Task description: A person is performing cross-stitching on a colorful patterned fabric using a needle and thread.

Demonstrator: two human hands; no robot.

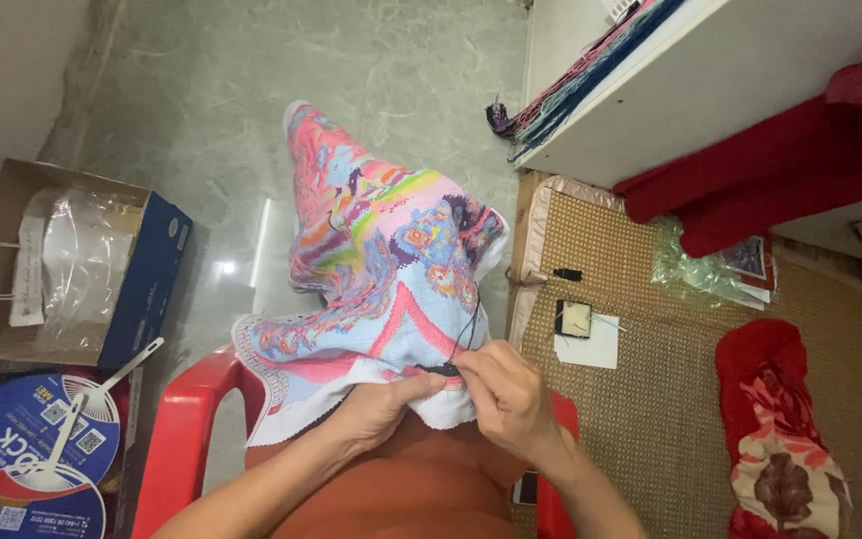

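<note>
The left hand (383,407) grips the embroidered cloth (381,269) at its near edge. The right hand (504,391) pinches a dark thread (470,324); best pulled gently, with the cloth kept taut.

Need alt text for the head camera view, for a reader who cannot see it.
Seen from above, a seated person's left hand grips the white edge of a colourful cross-stitch cloth draped over their lap, while the right hand pinches a dark thread at the fabric. A red plastic chair, a cardboard box and a woven mat surround them.
</note>
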